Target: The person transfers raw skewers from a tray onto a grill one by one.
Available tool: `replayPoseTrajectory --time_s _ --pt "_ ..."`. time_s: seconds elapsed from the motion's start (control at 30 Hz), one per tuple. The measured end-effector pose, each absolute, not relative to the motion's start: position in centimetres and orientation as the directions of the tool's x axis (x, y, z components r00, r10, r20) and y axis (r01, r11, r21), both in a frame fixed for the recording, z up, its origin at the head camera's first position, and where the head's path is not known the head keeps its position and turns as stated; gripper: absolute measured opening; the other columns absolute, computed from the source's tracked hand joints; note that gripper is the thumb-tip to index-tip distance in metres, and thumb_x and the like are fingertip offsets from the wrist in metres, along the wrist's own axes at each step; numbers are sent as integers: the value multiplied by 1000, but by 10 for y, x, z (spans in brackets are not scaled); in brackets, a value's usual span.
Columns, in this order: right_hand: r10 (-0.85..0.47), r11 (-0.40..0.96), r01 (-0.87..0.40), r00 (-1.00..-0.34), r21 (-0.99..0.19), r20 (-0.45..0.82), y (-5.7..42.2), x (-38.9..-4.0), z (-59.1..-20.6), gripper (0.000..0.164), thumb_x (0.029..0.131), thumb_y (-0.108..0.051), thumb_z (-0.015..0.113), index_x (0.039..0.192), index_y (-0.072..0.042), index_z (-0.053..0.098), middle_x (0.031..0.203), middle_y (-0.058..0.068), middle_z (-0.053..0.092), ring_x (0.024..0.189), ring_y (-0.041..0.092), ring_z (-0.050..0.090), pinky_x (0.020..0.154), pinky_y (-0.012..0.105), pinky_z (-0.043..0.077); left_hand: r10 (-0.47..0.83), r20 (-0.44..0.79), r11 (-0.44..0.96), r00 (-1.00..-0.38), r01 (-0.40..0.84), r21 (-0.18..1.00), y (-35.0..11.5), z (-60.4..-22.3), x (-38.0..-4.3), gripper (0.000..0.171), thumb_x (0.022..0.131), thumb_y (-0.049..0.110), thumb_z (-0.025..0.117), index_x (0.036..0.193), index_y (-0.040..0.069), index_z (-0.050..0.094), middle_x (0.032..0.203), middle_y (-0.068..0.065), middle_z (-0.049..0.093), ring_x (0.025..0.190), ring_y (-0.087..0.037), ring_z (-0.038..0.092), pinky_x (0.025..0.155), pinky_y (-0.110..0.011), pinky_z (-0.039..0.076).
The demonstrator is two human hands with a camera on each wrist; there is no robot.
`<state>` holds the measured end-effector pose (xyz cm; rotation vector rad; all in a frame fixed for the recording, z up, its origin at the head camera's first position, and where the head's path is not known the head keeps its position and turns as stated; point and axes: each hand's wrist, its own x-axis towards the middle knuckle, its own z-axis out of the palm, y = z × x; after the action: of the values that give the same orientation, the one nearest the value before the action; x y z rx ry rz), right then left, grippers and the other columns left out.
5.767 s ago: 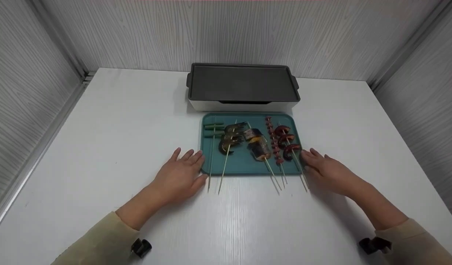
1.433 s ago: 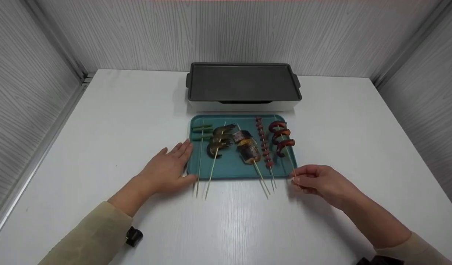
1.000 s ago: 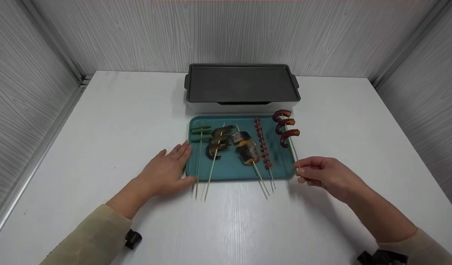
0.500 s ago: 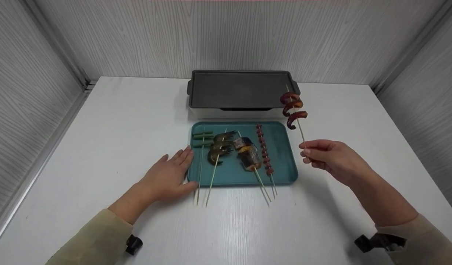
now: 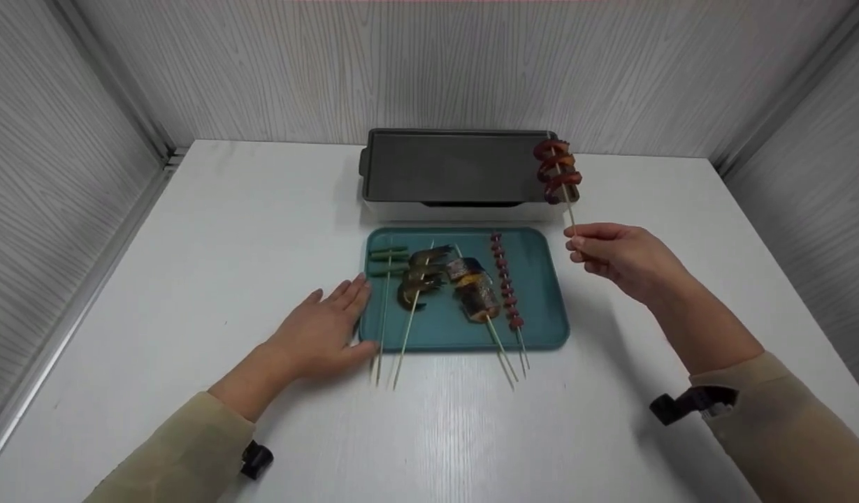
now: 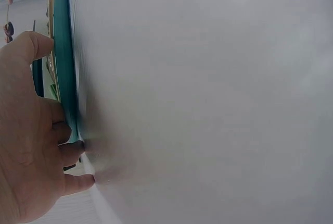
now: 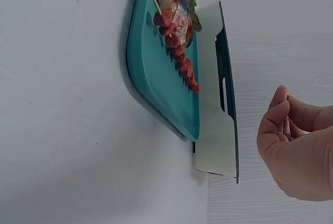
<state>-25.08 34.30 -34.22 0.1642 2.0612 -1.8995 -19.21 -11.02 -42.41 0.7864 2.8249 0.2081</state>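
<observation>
My right hand (image 5: 625, 262) pinches the bare lower end of a skewer of curled red-brown octopus tentacle (image 5: 558, 171). The skewer is raised, its food overlapping the right end of the black griddle (image 5: 457, 168) in the head view. In the right wrist view the fingers (image 7: 281, 110) are curled together at the tips. My left hand (image 5: 321, 335) lies with straight fingers along the left edge of the teal tray (image 5: 537, 279). The left wrist view shows the thumb and fingers right at the tray's side wall (image 6: 65, 57).
On the tray lie skewers of green vegetable pieces (image 5: 388, 262), shrimp (image 5: 423, 278), fish chunks (image 5: 474, 290) and small red meat pieces (image 5: 506, 279), sticks reaching over the front edge. The griddle's white base (image 5: 394, 212) stands directly behind the tray. Wood-grain panels (image 5: 275, 70) enclose the table.
My right hand has taken the octopus skewer from the tray's right side and lifted it up and back to the griddle's right end. My left hand has kept to the tray's left edge.
</observation>
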Motion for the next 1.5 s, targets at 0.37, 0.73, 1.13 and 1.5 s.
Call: replayPoseTrajectory --time_s 0.37,0.73,1.13,1.5 --pt "-89 43 353 -930 -934 -356 335 -286 -350 14 102 -11 71 114 -9 78 98 2 76 86 11 69 76 21 55 529 -124 845 -840 507 172 -110 -426 -192 95 103 62 46 165 -6 26 172 -21 25 158 -38 29 121 -64 30" --pt "-55 15 397 -916 -918 -397 330 -312 -360 28 105 -11 67 131 -1 68 101 4 73 86 11 66 77 23 54 527 -137 846 -839 501 183 -111 -425 -192 94 103 62 45 166 -5 23 174 -20 21 159 -38 26 122 -65 27" --pt "-60 -5 396 -917 -918 -395 331 -324 -365 28 106 -12 65 133 -2 67 101 3 71 89 12 62 76 23 51 524 -134 847 -841 498 186 -110 -426 -191 93 103 59 47 166 -5 23 174 -19 21 159 -37 26 122 -64 27" --pt "-37 -8 369 -929 -929 -369 337 -327 -370 18 107 -12 64 121 -4 72 94 1 72 87 12 61 77 22 50 525 -144 846 -839 496 195 -109 -424 -190 94 103 60 47 166 -4 22 174 -18 20 159 -36 25 122 -64 27"
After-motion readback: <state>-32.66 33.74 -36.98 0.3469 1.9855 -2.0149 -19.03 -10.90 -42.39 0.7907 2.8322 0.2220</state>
